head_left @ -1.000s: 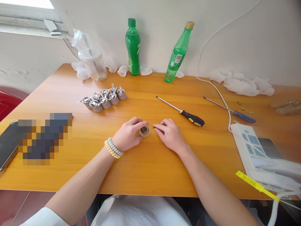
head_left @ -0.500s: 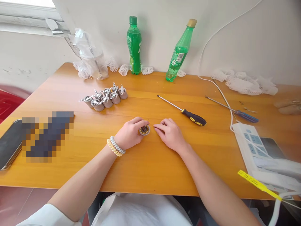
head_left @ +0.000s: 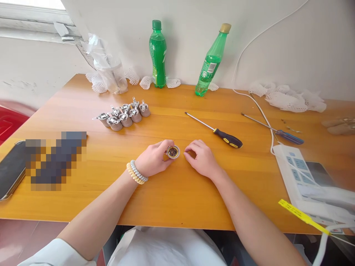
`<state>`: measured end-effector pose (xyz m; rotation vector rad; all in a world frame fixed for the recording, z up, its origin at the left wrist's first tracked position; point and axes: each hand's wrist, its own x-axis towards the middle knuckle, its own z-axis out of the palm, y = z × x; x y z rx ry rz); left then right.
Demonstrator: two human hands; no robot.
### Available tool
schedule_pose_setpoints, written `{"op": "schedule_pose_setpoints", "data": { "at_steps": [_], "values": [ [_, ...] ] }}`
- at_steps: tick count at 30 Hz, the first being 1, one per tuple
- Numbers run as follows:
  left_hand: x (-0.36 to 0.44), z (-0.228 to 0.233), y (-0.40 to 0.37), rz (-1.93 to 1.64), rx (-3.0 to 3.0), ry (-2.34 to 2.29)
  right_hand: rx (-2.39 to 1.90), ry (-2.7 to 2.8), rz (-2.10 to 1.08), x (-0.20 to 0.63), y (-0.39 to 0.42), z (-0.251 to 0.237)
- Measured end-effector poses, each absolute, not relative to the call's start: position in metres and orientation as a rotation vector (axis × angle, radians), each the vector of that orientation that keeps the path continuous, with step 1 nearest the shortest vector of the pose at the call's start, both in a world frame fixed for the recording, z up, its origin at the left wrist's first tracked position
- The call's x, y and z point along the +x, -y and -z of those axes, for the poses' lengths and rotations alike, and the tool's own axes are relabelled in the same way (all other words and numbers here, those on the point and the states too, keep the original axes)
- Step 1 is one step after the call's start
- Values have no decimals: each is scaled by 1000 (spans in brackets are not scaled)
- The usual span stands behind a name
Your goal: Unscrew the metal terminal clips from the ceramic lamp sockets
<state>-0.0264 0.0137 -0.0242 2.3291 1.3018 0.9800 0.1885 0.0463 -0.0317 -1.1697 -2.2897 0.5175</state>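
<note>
The left hand (head_left: 154,159) hides part of the round piece (head_left: 173,152), whose inside is too small to make out. Whether the right hand (head_left: 202,159) pinches anything cannot be told. At left, pixel blocks (head_left: 59,159) mask something; the phone (head_left: 11,170) is cut off. At right, the tag's print (head_left: 295,211) is unreadable, a brownish shape (head_left: 340,126) blurred.

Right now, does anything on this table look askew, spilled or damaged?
The gold-capped bottle leans to the right, while the green-capped bottle stands upright. Tiny loose bits lie scattered just beyond the blue screwdriver, too small to identify. I see no spill, but a pixelated patch hides part of the left side.
</note>
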Motion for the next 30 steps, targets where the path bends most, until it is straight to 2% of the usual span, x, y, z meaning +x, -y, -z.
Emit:
{"op": "schedule_pose_setpoints", "data": {
  "at_steps": [5,11,21,26,30],
  "values": [
    [-26,22,-14,-1016,2300,-1323,-1168,2248,-556,191,-46,31],
    [-25,23,-14,-750,2400,-1280,-1147,2253,-567,192,-47,31],
    [-22,23,-10,-1023,2312,-1296,-1110,2216,-590,193,-45,28],
    [-22,22,-12,-860,2377,-1294,-1106,2209,-592,193,-45,26],
    [-21,24,-13,-898,2386,-1279,-1113,2217,-592,193,-46,26]
  ]
}}
